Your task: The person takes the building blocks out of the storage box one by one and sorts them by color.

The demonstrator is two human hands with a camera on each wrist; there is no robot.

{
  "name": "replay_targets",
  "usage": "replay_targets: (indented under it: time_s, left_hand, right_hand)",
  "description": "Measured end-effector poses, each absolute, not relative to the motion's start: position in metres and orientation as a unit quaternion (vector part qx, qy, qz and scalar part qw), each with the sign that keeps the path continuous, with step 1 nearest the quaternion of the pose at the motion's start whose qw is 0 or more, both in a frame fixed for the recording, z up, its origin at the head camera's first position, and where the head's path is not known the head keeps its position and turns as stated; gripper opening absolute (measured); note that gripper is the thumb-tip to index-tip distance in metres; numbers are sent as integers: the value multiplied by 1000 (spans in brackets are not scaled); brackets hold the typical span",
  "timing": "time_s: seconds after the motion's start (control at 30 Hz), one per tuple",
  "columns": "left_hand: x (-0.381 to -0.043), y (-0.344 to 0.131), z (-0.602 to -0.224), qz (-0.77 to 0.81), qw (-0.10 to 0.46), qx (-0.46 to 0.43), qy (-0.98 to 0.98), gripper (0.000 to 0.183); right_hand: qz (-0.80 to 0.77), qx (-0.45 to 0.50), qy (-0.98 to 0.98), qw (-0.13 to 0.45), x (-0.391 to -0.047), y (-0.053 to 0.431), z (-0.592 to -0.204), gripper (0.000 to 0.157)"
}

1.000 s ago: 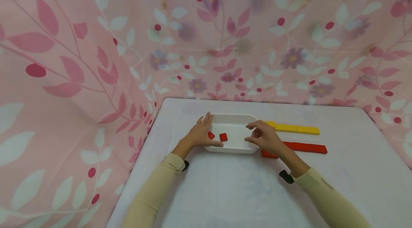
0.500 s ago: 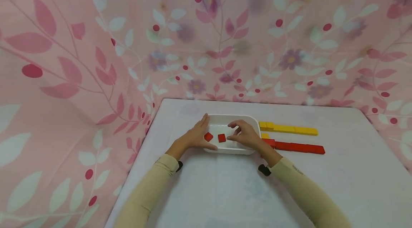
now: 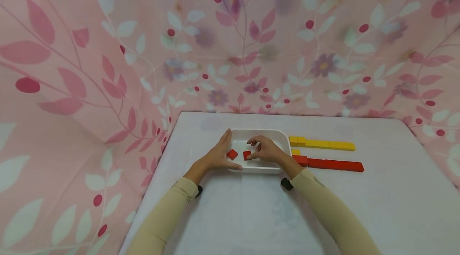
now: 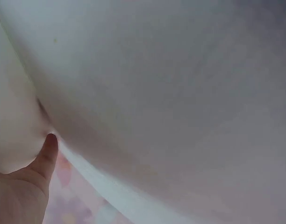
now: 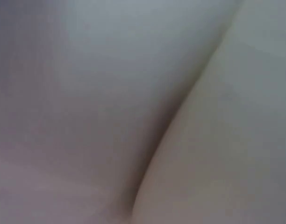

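Observation:
A white tray [image 3: 256, 170] lies on the table, with two small red square blocks inside: a left red block [image 3: 232, 154] and a right red block [image 3: 246, 155]. My left hand [image 3: 218, 157] rests against the tray's left end, fingers toward the far rim and thumb along the near rim. In the left wrist view, the left thumb [image 4: 47, 156] points straight up beside a pale surface. Inside the tray, my right hand [image 3: 266, 151] has its thumb tip at the right block's edge, while the index finger stays apart above. The right wrist view shows only blurred pale surfaces.
Right of the tray lies a row of yellow blocks [image 3: 323, 143]. Nearer is a row of red blocks [image 3: 330, 164], with a small yellow block [image 3: 296, 152] by the tray's rim. Pink floral cloth [image 3: 248, 47] hangs behind the white-covered table [image 3: 237, 215].
My right hand has moved left, from the tray's right end to the right red block. The left hand stays at the tray's left end, and the left block shows more fully.

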State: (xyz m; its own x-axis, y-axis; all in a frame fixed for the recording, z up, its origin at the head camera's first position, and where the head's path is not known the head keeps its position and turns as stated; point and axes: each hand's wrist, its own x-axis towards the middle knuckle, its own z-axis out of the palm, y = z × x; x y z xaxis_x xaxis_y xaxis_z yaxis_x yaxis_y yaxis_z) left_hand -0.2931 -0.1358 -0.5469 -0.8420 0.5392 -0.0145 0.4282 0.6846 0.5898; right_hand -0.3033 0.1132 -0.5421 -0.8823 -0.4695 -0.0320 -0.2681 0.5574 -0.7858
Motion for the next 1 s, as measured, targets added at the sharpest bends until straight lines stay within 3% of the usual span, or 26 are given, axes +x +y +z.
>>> replay_targets:
  time_s: [0.27, 1.0]
  left_hand:
    - [-294, -135, -547, 296, 90, 267, 913, 142]
    - [-292, -136, -542, 277, 110, 275, 914, 136]
  right_hand:
    - [-388, -238, 876, 158, -310, 108, -546, 54]
    - [-357, -231, 894, 143, -308, 106, -552, 34]
